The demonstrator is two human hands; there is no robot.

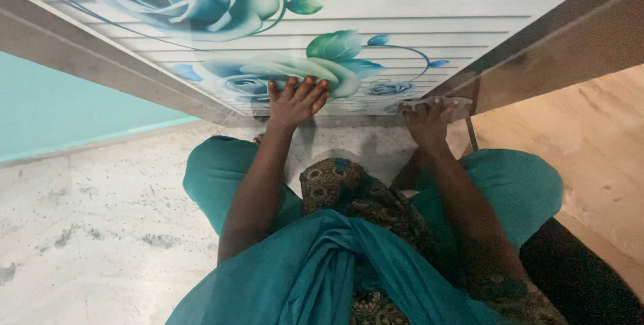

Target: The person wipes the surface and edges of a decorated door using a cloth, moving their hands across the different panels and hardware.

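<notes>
Door panel: white, ribbed, blue rose print, upright. Pale handle at its lower right edge, by floor.

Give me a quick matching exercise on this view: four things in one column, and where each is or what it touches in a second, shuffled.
Things:
1. left hand
2. right hand
3. door panel
4. teal wall

Places or states:
A. at the far left of the view
B. flat on the printed blue rose
C. white, ribbed, with blue flowers
D. fingers curled over the panel's lower edge

Pairs: 1-B, 2-D, 3-C, 4-A
</notes>
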